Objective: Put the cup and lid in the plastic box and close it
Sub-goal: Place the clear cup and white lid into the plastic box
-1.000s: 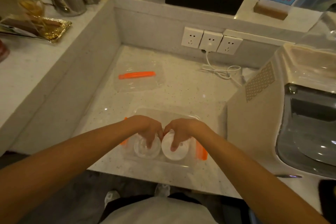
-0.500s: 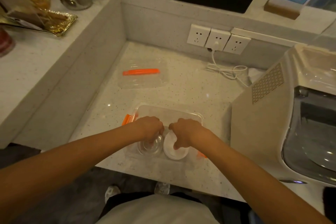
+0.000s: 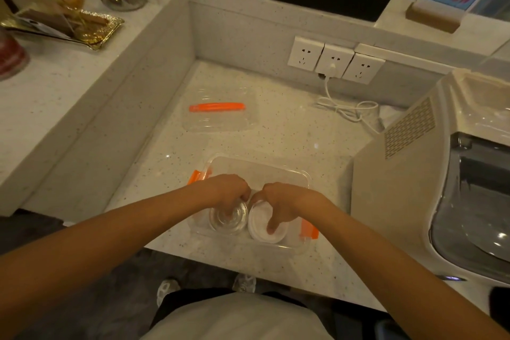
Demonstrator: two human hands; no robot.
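Inside the open plastic box (image 3: pixel 276 171), the glass cup (image 3: pixel 228 219) is gripped by the left hand (image 3: pixel 230 190); the white lid (image 3: pixel 266 225) is pressed by the right hand (image 3: pixel 278 203), fingers curled.

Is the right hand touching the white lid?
Touching. The head view shows the right hand reaching into the box, with a fingertip pressed on the lid.

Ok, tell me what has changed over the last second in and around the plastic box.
Very little. The left hand stays on the clear cup and the right hand on the white lid, both inside the plastic box; the fingers only shift slightly. Nothing was let go. The box cover with the orange clip still lies apart, further back on the counter. The camera view shifted a little.
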